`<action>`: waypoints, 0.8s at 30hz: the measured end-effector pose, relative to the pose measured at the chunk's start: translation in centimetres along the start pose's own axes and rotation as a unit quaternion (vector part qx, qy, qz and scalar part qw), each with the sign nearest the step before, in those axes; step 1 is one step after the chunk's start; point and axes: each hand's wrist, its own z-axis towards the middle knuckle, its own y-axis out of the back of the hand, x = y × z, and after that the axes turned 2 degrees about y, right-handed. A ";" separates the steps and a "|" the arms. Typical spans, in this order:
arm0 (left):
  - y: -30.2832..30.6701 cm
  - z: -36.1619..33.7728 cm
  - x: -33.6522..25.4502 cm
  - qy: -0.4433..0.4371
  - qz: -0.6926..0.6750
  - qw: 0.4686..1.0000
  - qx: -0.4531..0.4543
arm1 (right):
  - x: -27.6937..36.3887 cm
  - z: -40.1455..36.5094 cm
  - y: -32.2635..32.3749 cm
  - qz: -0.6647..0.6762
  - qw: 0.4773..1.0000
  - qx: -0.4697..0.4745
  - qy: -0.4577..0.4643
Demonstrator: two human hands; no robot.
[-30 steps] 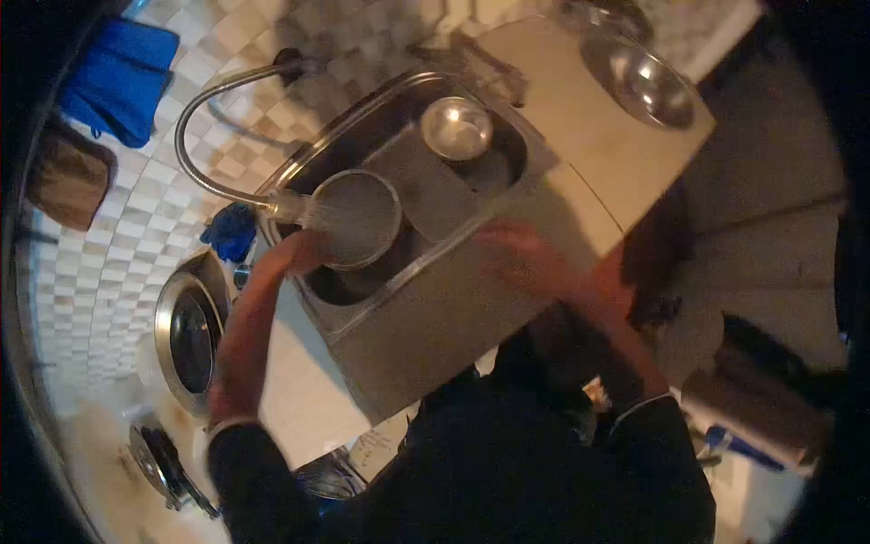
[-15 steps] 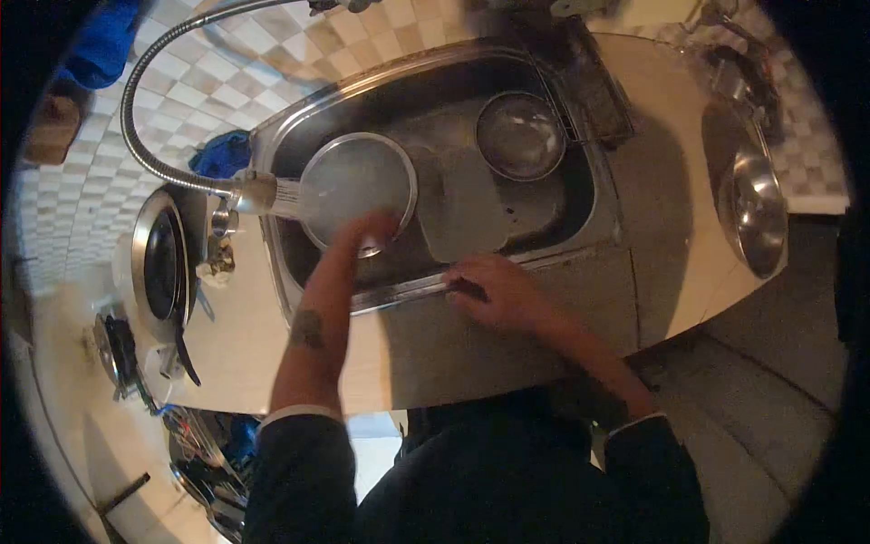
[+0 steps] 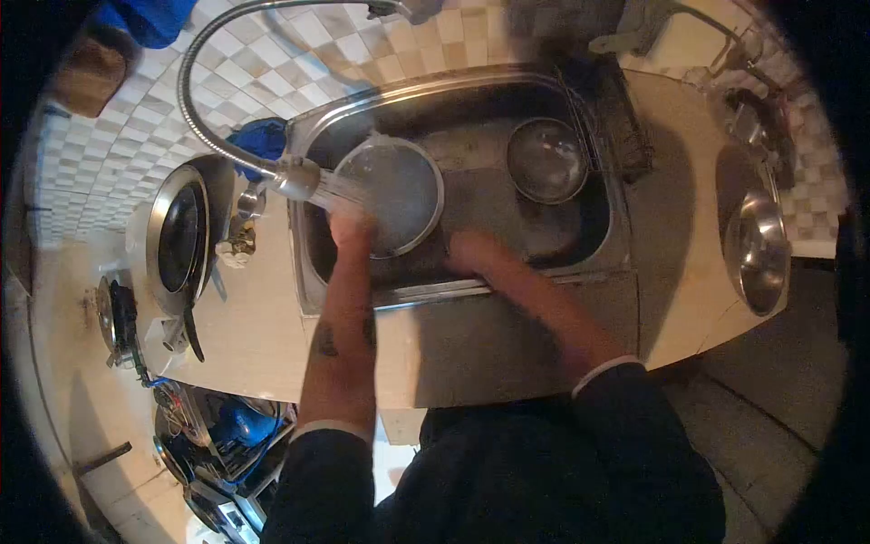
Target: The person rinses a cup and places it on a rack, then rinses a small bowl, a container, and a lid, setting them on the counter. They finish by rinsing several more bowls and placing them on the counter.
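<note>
A round metal-rimmed pot [image 3: 441, 201] full of cloudy water stands in the left half of the sink [image 3: 507, 283]. My left hand [image 3: 352, 227] is at the pot's near left edge, under the water from the spray head [image 3: 297, 179]. Its fingers are blurred by spray and motion. Low in the sink, by the front wall and right of the pot, is my right hand [image 3: 473, 252]. Its fingers point down and are mostly hidden, so any object in them cannot be made out. A metal bowl [image 3: 547, 161] sits at the sink's back right.
A flexible metal hose [image 3: 186, 91] arches over the left side. Pans [image 3: 181, 240] lean on the left counter beside a blue cloth [image 3: 260, 145]. A dark rack [image 3: 616, 127] stands at the sink's right edge. Farther right, a shiny steel bowl [image 3: 761, 249] rests on its side.
My left hand has moved from the pot's near right rim to its left edge, into the water stream. My right hand has gone from the front rim down into the sink. The view has shifted.
</note>
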 end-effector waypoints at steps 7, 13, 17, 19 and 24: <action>4.2 -5.4 -0.5 -0.144 0.056 0.979 0.135 | -2.7 -3.8 3.4 0.007 1.000 -0.009 -0.018; 5.3 -6.6 1.8 -0.219 0.097 0.924 0.298 | -1.4 -11.1 7.0 -0.009 0.989 -0.134 -0.064; 7.1 -6.8 3.3 -0.162 -0.083 0.945 0.273 | -2.4 -12.3 8.4 0.040 0.977 -0.202 -0.054; 8.5 -6.4 4.0 -0.133 -0.241 0.927 0.254 | -0.3 -13.5 9.6 0.022 0.978 -0.202 -0.038; 4.9 -4.6 8.2 -0.047 -0.620 0.712 0.327 | 4.8 -12.5 12.3 -0.038 0.975 -0.204 0.083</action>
